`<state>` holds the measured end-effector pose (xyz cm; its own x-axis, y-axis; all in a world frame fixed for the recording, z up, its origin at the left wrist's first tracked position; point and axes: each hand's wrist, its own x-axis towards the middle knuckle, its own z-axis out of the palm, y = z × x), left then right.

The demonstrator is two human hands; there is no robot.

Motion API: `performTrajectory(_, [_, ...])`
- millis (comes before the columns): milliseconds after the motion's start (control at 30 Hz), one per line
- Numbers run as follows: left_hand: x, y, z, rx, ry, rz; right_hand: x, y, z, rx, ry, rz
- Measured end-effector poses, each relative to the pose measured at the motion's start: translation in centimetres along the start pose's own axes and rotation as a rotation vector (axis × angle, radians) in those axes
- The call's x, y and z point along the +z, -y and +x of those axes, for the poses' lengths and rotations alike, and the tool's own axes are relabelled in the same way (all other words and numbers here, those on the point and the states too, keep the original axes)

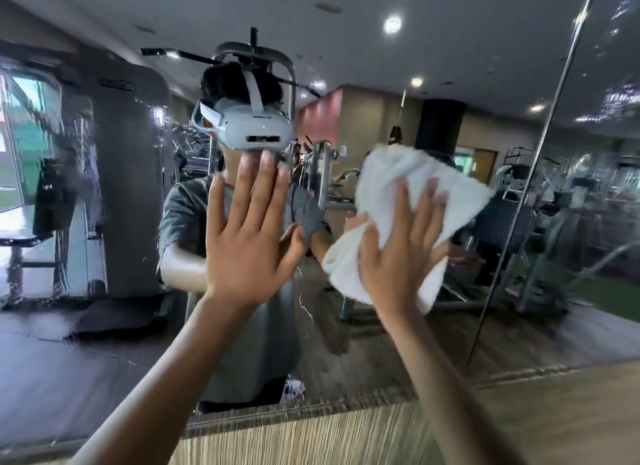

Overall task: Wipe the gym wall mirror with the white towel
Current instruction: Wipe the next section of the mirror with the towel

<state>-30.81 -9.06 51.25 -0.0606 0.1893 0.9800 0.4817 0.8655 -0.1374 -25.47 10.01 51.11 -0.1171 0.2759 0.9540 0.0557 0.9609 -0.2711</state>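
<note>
One white towel, bunched, is pressed to the mirror mid-right by the right hand, fingers straight and spread. Left hand lies flat on the glass, fingers open, holding nothing. Wiping looks midway: smears remain far left. Two hands, one towel, one mirror.

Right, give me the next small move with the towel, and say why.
Probably slide the white towel down and left: the right hand presses it flat on the mirror, and thin drip marks show on the glass between the wrists, not yet wiped.
</note>
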Motion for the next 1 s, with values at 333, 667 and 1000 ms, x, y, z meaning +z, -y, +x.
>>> performTrajectory(333, [0.6,0.1,-4.6,0.022,0.002,0.047,-0.7,-6.3,-4.4,-0.022,0.064,-0.004])
performTrajectory(667, [0.5,0.6,-4.9,0.029,-0.001,0.026,0.5,-4.1,-10.9,-0.524,0.15,-0.091])
performTrajectory(1000, [0.8,0.5,-5.0,0.026,-0.036,0.017,1.2,-0.9,-5.2,0.023,-0.052,0.014])
